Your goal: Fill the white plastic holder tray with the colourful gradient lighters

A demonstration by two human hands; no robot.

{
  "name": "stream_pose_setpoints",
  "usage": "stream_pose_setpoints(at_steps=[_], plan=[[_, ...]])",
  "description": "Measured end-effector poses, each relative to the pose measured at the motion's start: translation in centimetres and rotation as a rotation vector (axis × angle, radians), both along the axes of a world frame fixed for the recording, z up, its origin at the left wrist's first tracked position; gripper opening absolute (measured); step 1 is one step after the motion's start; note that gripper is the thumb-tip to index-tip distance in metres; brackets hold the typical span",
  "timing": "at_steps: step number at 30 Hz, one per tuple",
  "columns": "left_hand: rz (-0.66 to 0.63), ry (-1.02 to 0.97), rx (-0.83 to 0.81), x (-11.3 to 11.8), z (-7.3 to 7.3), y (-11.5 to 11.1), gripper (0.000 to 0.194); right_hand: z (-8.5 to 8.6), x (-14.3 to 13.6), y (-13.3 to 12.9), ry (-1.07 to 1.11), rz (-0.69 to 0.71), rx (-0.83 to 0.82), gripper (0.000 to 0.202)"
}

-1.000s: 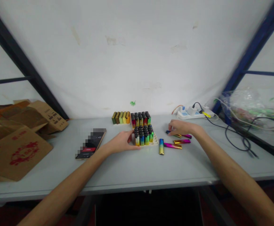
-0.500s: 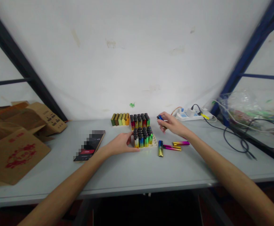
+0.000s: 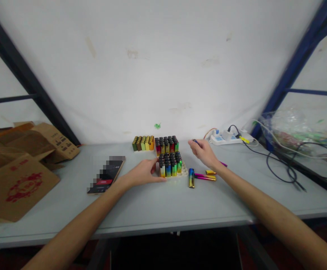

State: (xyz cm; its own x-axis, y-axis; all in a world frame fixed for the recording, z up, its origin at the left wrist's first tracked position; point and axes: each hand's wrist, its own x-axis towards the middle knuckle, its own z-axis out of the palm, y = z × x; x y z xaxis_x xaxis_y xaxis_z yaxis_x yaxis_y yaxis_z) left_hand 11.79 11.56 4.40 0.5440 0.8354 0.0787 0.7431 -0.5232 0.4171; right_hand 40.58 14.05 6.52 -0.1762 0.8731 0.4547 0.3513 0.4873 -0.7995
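My left hand (image 3: 144, 171) is wrapped around the left side of a white tray (image 3: 184, 172), its fingers against the tray and the lighters in it. Upright lighters (image 3: 171, 166) with black tops and shiny coloured bodies fill most of that tray; slots along its right side show bare. To the right, my right hand (image 3: 205, 153) is closed around a blue lighter (image 3: 195, 141) held above the table, mostly hidden by the fingers. Below it lie a blue-and-gold lighter (image 3: 191, 178) and a pink-and-gold lighter (image 3: 205, 177). Another lighter (image 3: 210, 172) is partly covered by my right wrist.
Behind the tray stand a second block of black-topped lighters (image 3: 167, 145) and a block of yellow-green lighters (image 3: 143, 143). A phone (image 3: 110, 174) and cardboard boxes (image 3: 25, 180) lie left. A power strip (image 3: 227, 139), cables (image 3: 281, 168) and clear plastic bags (image 3: 290, 125) are at right.
My right hand has turned and its fingers have closed further round the blue lighter, which shows less now. My left hand stays at the tray.
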Motion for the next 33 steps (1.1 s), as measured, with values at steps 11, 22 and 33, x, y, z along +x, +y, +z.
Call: stream_pose_setpoints(at_steps=[11, 22, 33], plan=[[0.014, 0.008, -0.006, 0.03, 0.05, -0.01, 0.066, 0.08, -0.40, -0.24, -0.187, -0.032, 0.048, 0.042], [0.005, -0.007, 0.003, -0.01, -0.04, 0.07, 0.064, 0.19, -0.20, -0.14, -0.259, -0.057, 0.105, 0.040], [-0.005, -0.002, -0.007, -0.01, 0.15, -0.05, 0.064, 0.63, -0.35, -0.59, -0.216, -0.057, 0.109, 0.045]])
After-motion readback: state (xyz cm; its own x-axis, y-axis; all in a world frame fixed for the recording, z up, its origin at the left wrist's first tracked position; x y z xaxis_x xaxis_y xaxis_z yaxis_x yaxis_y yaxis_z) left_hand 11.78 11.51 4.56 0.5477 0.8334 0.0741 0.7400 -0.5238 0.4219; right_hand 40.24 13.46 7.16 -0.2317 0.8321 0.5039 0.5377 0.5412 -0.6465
